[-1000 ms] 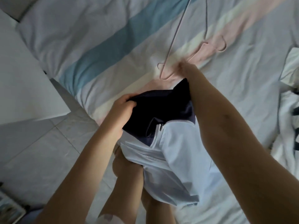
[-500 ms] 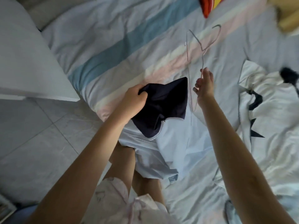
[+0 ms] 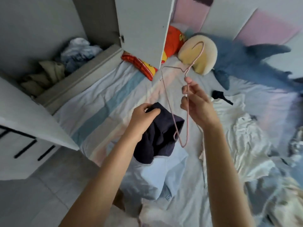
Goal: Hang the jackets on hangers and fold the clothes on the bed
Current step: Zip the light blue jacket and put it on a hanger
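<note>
Jacket [image 3: 157,141], one, gripped by left hand [image 3: 142,117]; hanger [image 3: 187,123], one, pinched by right hand [image 3: 198,107].

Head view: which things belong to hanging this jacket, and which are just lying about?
In the job: jacket, held by left hand; pink hanger, held by right hand; crumpled white clothes, to fold.
Lying about: shark plush, red cushion, clothes heap in cupboard.

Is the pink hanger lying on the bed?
No, the right hand holds the pink hanger up above the bed.
</note>
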`<state>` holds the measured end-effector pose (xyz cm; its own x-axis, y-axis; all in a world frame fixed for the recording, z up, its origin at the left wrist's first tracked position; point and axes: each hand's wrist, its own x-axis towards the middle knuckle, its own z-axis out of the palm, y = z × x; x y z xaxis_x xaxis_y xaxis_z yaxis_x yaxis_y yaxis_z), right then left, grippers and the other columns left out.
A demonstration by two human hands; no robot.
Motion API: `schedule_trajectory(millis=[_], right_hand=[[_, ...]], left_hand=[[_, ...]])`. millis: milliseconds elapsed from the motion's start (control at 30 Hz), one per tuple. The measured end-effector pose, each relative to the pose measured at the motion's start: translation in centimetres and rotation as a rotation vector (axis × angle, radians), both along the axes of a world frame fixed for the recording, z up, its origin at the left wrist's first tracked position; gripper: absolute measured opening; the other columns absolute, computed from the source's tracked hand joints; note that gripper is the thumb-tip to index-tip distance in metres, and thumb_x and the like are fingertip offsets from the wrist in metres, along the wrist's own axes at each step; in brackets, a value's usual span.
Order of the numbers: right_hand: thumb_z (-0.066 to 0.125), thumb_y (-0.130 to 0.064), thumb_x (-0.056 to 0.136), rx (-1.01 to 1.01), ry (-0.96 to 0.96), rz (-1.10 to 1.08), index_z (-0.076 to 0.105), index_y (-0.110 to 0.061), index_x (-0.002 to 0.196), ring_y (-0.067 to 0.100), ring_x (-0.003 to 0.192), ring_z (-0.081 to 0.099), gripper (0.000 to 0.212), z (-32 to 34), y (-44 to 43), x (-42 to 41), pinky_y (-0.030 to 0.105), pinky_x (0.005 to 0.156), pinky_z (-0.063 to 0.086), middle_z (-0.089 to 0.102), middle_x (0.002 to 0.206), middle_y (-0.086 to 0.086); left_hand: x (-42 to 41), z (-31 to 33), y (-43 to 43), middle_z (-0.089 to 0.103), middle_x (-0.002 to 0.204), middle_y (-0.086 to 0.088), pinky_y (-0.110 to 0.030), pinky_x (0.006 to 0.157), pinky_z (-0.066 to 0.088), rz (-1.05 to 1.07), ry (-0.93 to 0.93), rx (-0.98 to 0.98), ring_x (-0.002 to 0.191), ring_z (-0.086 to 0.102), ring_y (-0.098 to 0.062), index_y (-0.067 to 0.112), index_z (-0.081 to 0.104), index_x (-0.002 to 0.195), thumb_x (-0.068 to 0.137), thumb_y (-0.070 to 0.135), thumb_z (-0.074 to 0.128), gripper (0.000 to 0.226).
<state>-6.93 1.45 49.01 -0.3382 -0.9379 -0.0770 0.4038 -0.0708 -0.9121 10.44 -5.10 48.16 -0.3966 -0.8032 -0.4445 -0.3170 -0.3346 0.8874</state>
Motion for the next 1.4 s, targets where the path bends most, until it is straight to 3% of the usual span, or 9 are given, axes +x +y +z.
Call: schedule_trajectory(millis=[133, 300, 533, 633, 733, 900, 1000, 1100, 1400], right_hand=[[0.029, 0.011, 0.095, -0.126, -0.010, -0.045, 0.027, -0.016, 0.143, 0.013, 0.056, 0.048, 0.055, 3.8, 5.0, 1.1, 0.022, 0.057, 0.043, 0.055, 0.084, 0.004], [0.031, 0.011, 0.089, -0.248, 0.173, -0.329, 0.045, -0.017, 0.136, 0.008, 0.057, 0.033, 0.057, 9.1, 9.4, 0.4, 0.017, 0.053, 0.029, 0.045, 0.076, -0.003], [0.051, -0.016, 0.097, 0.027, 0.906, -0.604, 0.062, -0.025, 0.107, 0.007, 0.045, 0.025, 0.017, 12.4, 12.1, 2.0, 0.020, 0.046, 0.025, 0.037, 0.048, -0.008], [0.045, -0.008, 0.099, -0.103, 0.604, -0.674, 0.063, -0.020, 0.107, 0.007, 0.045, 0.023, 0.023, 12.7, 13.7, 3.2, 0.018, 0.043, 0.023, 0.034, 0.048, -0.015], [0.043, -0.008, 0.100, -0.195, 0.329, -0.664, 0.063, -0.018, 0.106, 0.006, 0.046, 0.020, 0.023, 12.3, 15.8, 3.9, 0.016, 0.042, 0.021, 0.025, 0.053, -0.009], [0.040, 0.003, 0.093, 0.106, 0.329, -0.668, 0.058, -0.015, 0.094, 0.010, 0.056, 0.054, 0.026, 11.6, 18.5, 3.3, 0.024, 0.057, 0.042, 0.056, 0.062, -0.006], [0.053, -0.019, 0.094, 0.041, 0.247, -0.635, 0.061, -0.016, 0.102, 0.011, 0.069, 0.059, 0.012, 11.9, 19.6, 3.2, 0.025, 0.065, 0.049, 0.061, 0.076, -0.004], [0.047, -0.045, 0.090, -0.122, 0.055, -0.574, 0.060, -0.019, 0.101, 0.004, 0.048, 0.041, 0.031, 12.7, 19.3, 3.8, 0.015, 0.046, 0.038, 0.045, 0.057, -0.007], [0.040, -0.039, 0.099, -0.314, -0.238, -0.802, 0.047, -0.023, 0.047, 0.004, 0.032, 0.016, 0.055, 14.6, 22.3, 3.0, 0.015, 0.031, 0.014, 0.022, 0.041, -0.009]], left_hand=[[-2.3, 2.6, 2.5, 0.061, 0.109, 0.000, -0.030, 0.081, 0.050, -0.017, 0.037, 0.092, 0.101, 0.061, -0.018, 0.020, 0.055, 0.118, 0.079, 0.035, 0.072, 0.045], [-4.3, 5.6, 5.7, 0.067, 0.111, -0.006, -0.025, 0.079, 0.052, -0.101, 0.197, 0.121, 0.096, 0.064, -0.015, 0.015, 0.063, 0.112, 0.077, 0.034, 0.075, 0.042], [-5.3, 9.3, 7.7, 0.059, 0.123, 0.008, -0.028, 0.098, 0.043, -0.246, 0.262, -0.019, 0.113, 0.054, -0.010, 0.024, 0.059, 0.124, 0.079, 0.044, 0.071, 0.051], [-4.8, 9.7, 8.2, 0.068, 0.103, 0.006, -0.027, 0.094, 0.049, -0.277, 0.260, -0.056, 0.098, 0.062, -0.007, 0.023, 0.068, 0.105, 0.079, 0.048, 0.070, 0.036], [-3.9, 10.4, 8.9, 0.066, 0.075, 0.017, -0.004, 0.066, 0.046, -0.325, 0.334, -0.175, 0.069, 0.060, 0.012, 0.020, 0.070, 0.082, 0.089, 0.034, 0.064, 0.016], [-2.9, 11.9, 10.3, 0.069, 0.079, 0.010, -0.005, 0.073, 0.041, -0.499, 0.342, -0.578, 0.079, 0.061, 0.004, 0.016, 0.071, 0.079, 0.094, 0.016, 0.055, 0.022], [-2.2, 12.2, 10.1, 0.069, 0.077, 0.006, -0.006, 0.071, 0.041, -0.569, 0.295, -0.743, 0.077, 0.061, 0.000, 0.020, 0.069, 0.075, 0.093, 0.019, 0.057, 0.022], [-1.8, 12.5, 10.1, 0.069, 0.081, 0.012, -0.004, 0.076, 0.039, -0.622, 0.331, -0.683, 0.081, 0.061, 0.004, 0.021, 0.070, 0.073, 0.092, 0.018, 0.059, 0.022], [0.0, 13.4, 8.3, 0.059, 0.094, 0.012, -0.018, 0.079, 0.040, -0.465, 0.383, -0.435, 0.092, 0.053, 0.000, 0.021, 0.058, 0.101, 0.070, 0.068, 0.042, 0.059]])
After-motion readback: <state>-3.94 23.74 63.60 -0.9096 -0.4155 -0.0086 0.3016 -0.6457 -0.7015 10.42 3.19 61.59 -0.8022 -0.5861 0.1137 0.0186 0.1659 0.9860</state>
